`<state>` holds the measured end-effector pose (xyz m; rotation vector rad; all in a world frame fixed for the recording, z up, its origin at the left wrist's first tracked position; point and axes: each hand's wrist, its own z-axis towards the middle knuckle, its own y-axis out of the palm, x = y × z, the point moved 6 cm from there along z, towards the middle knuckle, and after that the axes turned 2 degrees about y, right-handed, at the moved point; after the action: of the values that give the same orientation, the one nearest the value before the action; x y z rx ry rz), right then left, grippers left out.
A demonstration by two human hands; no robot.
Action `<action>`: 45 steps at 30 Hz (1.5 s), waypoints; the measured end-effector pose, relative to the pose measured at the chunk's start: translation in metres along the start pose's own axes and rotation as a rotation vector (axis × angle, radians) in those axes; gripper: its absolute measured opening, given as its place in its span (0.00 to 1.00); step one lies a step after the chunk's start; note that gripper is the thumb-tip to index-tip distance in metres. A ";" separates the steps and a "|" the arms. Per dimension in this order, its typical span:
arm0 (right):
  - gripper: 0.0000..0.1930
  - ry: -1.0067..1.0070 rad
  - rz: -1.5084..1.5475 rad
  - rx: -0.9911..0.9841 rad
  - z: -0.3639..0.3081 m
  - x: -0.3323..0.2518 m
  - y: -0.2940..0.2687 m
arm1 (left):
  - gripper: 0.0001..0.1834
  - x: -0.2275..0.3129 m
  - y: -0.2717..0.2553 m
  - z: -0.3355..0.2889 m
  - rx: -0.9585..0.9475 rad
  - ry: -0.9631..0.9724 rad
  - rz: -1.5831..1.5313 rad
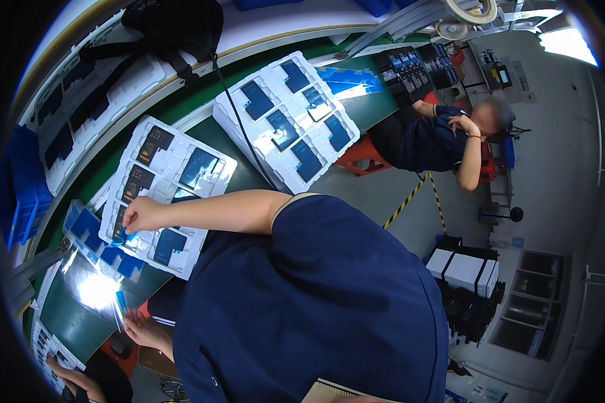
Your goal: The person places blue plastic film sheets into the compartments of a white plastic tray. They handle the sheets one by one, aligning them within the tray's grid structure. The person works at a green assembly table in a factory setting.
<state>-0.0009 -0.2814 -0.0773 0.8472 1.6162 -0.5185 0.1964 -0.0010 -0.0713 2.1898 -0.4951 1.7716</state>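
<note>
My right hand [141, 216] reaches over a white moulded tray [230, 168]. Its fingers are pinched at a small piece of blue film [119, 238] beside a flat black pack [138, 181] that looks like a battery; several such packs lie in the tray's pockets, some glossy. Lower in the view, my left hand [144, 330] is off the tray, near the bench's front edge. Between its fingertips is a thin pale strip with a blue end [120, 301]; its exact kind is unclear.
A stack of white trays [339, 164] with more packs stands on the green bench, a black cable [238, 121] hanging before it. Blue film sheets [87, 228] lie nearby. A black bag [175, 30] sits on the shelf. One co-worker [423, 144] sits right; another's hands [64, 373] work lower left.
</note>
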 end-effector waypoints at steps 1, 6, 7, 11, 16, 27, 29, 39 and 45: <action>0.11 -0.023 -0.006 -0.005 0.002 -0.002 0.001 | 0.14 0.002 -0.002 -0.001 0.015 0.005 0.006; 0.10 -0.069 0.002 0.051 0.020 0.019 -0.002 | 0.13 -0.003 -0.013 -0.006 0.111 0.005 -0.033; 0.10 -0.104 0.033 0.042 0.021 0.021 0.002 | 0.12 0.001 -0.012 -0.011 0.128 0.007 -0.048; 0.14 -0.082 0.027 0.181 0.021 0.027 -0.020 | 0.13 0.014 0.001 -0.020 0.115 0.028 0.007; 0.13 -0.062 -0.032 0.221 0.027 0.019 -0.037 | 0.13 0.008 -0.009 -0.031 0.186 -0.043 -0.018; 0.09 -0.025 -0.121 0.195 0.033 0.012 -0.009 | 0.08 0.004 -0.007 -0.031 0.172 -0.046 -0.128; 0.10 -0.017 -0.172 0.191 0.031 0.014 -0.011 | 0.08 0.005 -0.005 -0.032 0.172 -0.053 -0.126; 0.10 -0.044 -0.207 0.204 0.030 0.015 -0.011 | 0.08 0.008 -0.004 -0.031 0.166 -0.056 -0.128; 0.09 -0.072 -0.207 0.209 0.030 0.014 -0.010 | 0.08 0.009 -0.003 -0.036 0.167 -0.057 -0.133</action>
<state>0.0098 -0.3066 -0.0992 0.8079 1.6105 -0.8674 0.1679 0.0165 -0.0552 2.3306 -0.2149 1.7403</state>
